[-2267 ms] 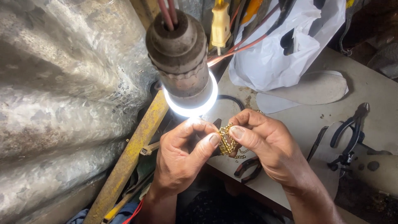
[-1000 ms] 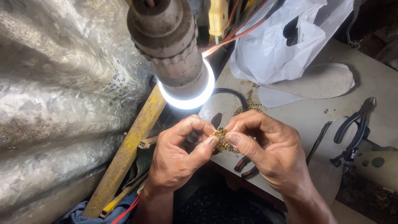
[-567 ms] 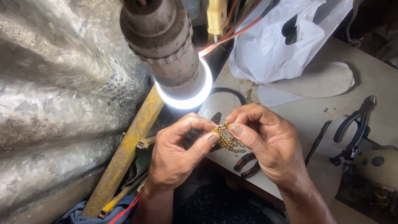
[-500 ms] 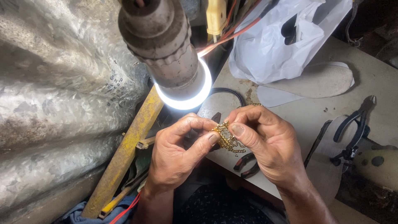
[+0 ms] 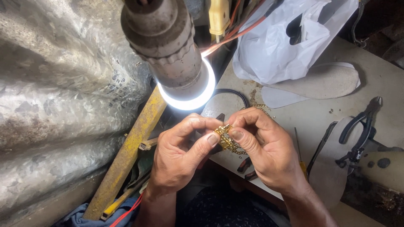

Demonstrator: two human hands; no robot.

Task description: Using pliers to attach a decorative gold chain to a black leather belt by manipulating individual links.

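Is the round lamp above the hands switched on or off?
On. The ring lamp glows bright white above the left hand and right hand, which pinch a gold chain.

Pale workbench [image 5: 391,80] with white bag [image 5: 286,46], insole [image 5: 320,82], probably pliers [image 5: 362,130].

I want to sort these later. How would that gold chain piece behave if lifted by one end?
The gold chain piece, pinched between left hand and right hand, would probably sag limply: its links droop below the fingers. Being small, it seems light, and likely to snag or tangle.
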